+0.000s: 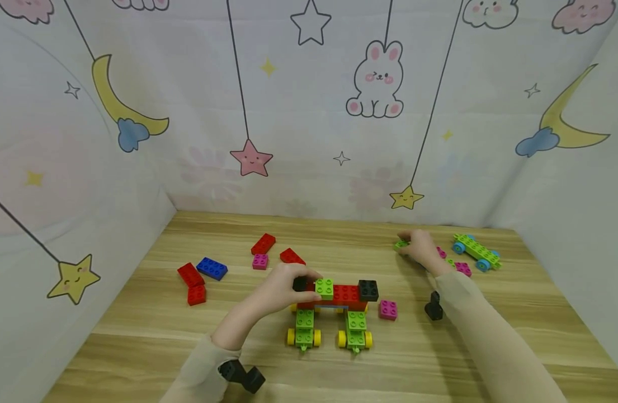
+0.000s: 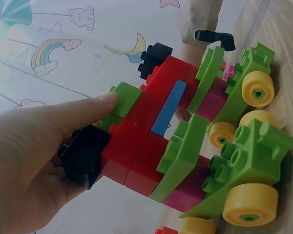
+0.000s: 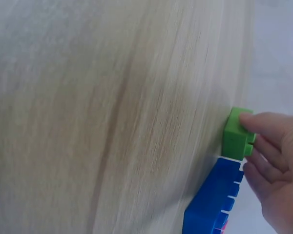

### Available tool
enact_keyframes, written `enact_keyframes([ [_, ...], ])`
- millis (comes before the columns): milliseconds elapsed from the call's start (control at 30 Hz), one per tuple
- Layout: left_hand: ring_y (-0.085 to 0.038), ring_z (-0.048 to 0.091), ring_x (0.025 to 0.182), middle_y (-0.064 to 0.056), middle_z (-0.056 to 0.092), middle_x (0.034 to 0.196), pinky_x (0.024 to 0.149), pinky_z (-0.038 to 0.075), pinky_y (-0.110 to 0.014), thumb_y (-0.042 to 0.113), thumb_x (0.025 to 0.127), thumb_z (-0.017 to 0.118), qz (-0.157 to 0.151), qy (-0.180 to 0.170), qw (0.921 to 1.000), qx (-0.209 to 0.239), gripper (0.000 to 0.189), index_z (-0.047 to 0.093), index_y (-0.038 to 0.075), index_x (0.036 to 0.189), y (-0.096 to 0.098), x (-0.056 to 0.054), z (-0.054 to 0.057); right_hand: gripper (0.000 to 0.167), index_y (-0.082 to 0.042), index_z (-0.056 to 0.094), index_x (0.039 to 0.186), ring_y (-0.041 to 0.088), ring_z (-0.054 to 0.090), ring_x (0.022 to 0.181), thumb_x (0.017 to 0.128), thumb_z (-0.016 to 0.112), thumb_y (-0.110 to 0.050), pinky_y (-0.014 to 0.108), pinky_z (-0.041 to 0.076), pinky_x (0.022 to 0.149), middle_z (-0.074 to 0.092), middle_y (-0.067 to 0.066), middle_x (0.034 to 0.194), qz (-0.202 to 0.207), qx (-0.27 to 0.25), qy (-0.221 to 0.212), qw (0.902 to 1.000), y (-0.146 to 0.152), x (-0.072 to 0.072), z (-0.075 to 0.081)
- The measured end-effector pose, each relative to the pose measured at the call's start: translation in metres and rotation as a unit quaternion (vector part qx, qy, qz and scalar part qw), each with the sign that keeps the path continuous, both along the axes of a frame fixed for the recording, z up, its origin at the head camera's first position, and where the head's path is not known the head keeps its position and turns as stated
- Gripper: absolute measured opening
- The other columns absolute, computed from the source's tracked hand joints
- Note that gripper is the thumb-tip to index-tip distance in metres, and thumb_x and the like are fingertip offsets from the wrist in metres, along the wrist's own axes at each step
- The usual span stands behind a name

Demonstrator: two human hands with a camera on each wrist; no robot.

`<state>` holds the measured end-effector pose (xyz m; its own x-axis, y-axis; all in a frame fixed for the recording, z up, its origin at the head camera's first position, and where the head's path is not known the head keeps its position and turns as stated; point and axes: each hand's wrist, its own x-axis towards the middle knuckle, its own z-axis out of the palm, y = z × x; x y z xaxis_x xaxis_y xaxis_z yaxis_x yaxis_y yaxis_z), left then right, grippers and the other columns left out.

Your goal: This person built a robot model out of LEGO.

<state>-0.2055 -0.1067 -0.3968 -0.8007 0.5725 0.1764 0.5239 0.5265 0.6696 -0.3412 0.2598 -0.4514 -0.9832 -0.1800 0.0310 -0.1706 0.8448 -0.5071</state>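
Observation:
A built vehicle of toy building bricks stands on the table, with a red brick beam [image 1: 346,292] over two light green wheeled bases [image 1: 305,330] with yellow wheels. My left hand [image 1: 283,286] reaches over its left end and pinches a light green brick [image 2: 127,97] on top of the beam. A black brick [image 2: 85,156] lies beside that thumb; a second black brick [image 1: 368,290] caps the beam's other end. At the far right, my right hand [image 1: 420,246] pinches another light green brick [image 3: 238,134] at table level, next to a blue brick [image 3: 212,195].
Red bricks [image 1: 190,275], a blue brick [image 1: 212,268] and a pink brick [image 1: 260,261] lie at left. A pink brick [image 1: 388,309] sits right of the vehicle. Behind the right hand are pink bricks [image 1: 462,269] and a green wheeled base [image 1: 475,251]. A printed curtain [image 1: 309,123] bounds the table.

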Motion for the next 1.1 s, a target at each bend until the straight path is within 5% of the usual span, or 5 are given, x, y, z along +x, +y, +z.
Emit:
enact_keyframes([
  [1100, -0.018, 0.064, 0.094, -0.004, 0.072, 0.107, 0.081, 0.054, -0.025, 0.025, 0.086, 0.076, 0.003, -0.01, 0.9999, 0.001, 0.034, 0.072, 0.008, 0.115, 0.0, 0.0, 0.0003, 0.048, 0.014, 0.056, 0.127, 0.046, 0.055, 0.119, 0.085, 0.071, -0.002, 0.054, 0.045, 0.101, 0.059, 0.032, 0.127, 0.024, 0.004, -0.006, 0.9997, -0.0007, 0.0004, -0.0002],
])
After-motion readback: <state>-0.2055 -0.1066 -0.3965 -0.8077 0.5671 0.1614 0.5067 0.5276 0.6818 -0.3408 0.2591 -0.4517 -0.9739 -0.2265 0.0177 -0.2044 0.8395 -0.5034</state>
